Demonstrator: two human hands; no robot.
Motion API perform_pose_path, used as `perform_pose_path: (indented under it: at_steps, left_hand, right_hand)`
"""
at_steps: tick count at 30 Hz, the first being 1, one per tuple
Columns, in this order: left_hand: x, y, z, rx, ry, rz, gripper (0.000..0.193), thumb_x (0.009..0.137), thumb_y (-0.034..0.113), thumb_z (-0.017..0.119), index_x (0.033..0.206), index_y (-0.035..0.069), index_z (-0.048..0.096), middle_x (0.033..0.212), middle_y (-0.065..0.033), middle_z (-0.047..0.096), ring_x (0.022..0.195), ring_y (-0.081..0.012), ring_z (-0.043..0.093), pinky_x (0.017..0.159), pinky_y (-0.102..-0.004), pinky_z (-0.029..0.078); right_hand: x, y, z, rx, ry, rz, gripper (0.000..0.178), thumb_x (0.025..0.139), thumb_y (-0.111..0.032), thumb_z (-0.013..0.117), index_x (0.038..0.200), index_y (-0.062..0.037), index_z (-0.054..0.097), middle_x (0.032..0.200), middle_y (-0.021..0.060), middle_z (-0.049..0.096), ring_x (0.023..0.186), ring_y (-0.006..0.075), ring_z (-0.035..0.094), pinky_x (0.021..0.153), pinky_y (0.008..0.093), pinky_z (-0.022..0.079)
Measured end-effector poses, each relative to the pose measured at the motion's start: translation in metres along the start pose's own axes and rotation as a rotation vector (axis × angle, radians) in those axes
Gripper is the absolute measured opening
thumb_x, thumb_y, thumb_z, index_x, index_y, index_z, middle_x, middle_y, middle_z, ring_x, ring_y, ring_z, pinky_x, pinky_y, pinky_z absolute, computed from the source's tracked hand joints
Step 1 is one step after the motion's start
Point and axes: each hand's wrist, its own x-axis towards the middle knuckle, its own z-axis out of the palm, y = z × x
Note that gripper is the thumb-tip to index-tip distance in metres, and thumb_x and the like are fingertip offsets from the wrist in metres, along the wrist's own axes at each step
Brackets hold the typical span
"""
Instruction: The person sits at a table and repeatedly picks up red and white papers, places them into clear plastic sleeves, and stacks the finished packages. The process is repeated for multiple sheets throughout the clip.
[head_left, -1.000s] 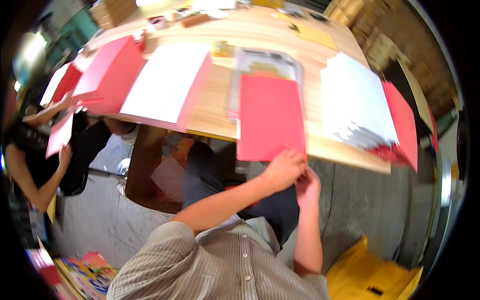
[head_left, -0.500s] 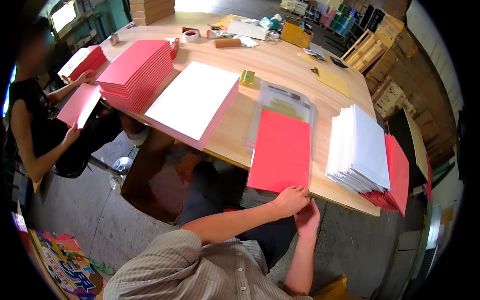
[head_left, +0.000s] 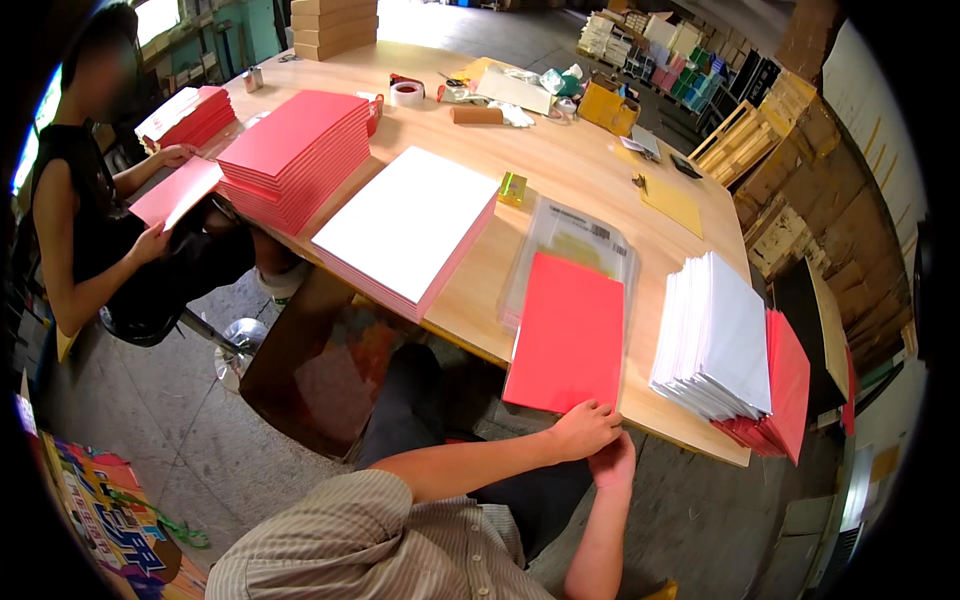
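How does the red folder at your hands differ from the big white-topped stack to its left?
The red folder is a single thin piece; the white-topped stack is many layers thick. The folder shows a red face, the stack a white one. Both hands meet the folder's near edge; nobody touches the stack. Both lie flat on the wooden table.

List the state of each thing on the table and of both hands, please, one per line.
Red folder: flat, its near edge past the table edge.
Left hand: fingers on the folder's near edge.
Right hand: under that edge, grip hidden.
Clear bags: flat, partly under the folder.
White stack: fanned, on red sheets.
Tape roll: lying flat.
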Motion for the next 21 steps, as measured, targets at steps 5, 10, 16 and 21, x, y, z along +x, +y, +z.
perform_pose_path:
  at_steps: [5, 10, 16, 21]
  left_hand:
    - [-0.006, 0.001, 0.001, -0.01, 0.08, 0.014, 0.012, 0.082, 0.019, 0.062, 0.09, 0.012, 0.067, 0.097, -0.0012, 0.058, 0.097, -0.0195, 0.056, 0.084, -0.0349, 0.045]
    - [-0.022, -0.005, -0.017, -0.078, 0.142, 0.182, 0.009, 0.083, 0.018, 0.061, 0.09, 0.012, 0.064, 0.094, -0.0012, 0.059, 0.105, -0.0194, 0.056, 0.09, -0.0359, 0.044]
    - [-0.129, -0.044, -0.094, -0.439, -0.062, 0.092, 0.009, 0.086, 0.017, 0.063, 0.092, 0.011, 0.061, 0.093, -0.0055, 0.063, 0.097, -0.0234, 0.061, 0.09, -0.0361, 0.046]
    - [-0.272, -0.09, -0.166, -0.39, -0.179, -0.609, 0.011, 0.092, 0.021, 0.066, 0.097, 0.012, 0.07, 0.1, -0.0058, 0.07, 0.1, -0.0287, 0.065, 0.086, -0.0391, 0.054]
  right_hand:
    - [0.004, 0.002, -0.001, -0.053, 0.012, -0.033, 0.022, 0.101, -0.023, 0.053, 0.107, -0.0065, 0.065, 0.108, 0.0055, 0.069, 0.102, 0.0209, 0.066, 0.088, 0.0373, 0.052]
    - [0.01, -0.001, -0.009, -0.123, 0.04, -0.081, 0.015, 0.096, -0.02, 0.059, 0.097, -0.0063, 0.066, 0.095, 0.0042, 0.07, 0.089, 0.0203, 0.065, 0.081, 0.0373, 0.052]
    - [-0.005, -0.001, 0.016, -0.275, 0.141, -0.126, 0.014, 0.093, -0.022, 0.062, 0.095, -0.0095, 0.066, 0.092, 0.0044, 0.071, 0.083, 0.0178, 0.063, 0.077, 0.0341, 0.047]
    - [-0.01, 0.002, 0.016, -0.29, 0.085, -0.166, 0.014, 0.092, -0.023, 0.062, 0.095, -0.01, 0.066, 0.092, 0.0038, 0.07, 0.085, 0.018, 0.062, 0.079, 0.0342, 0.045]
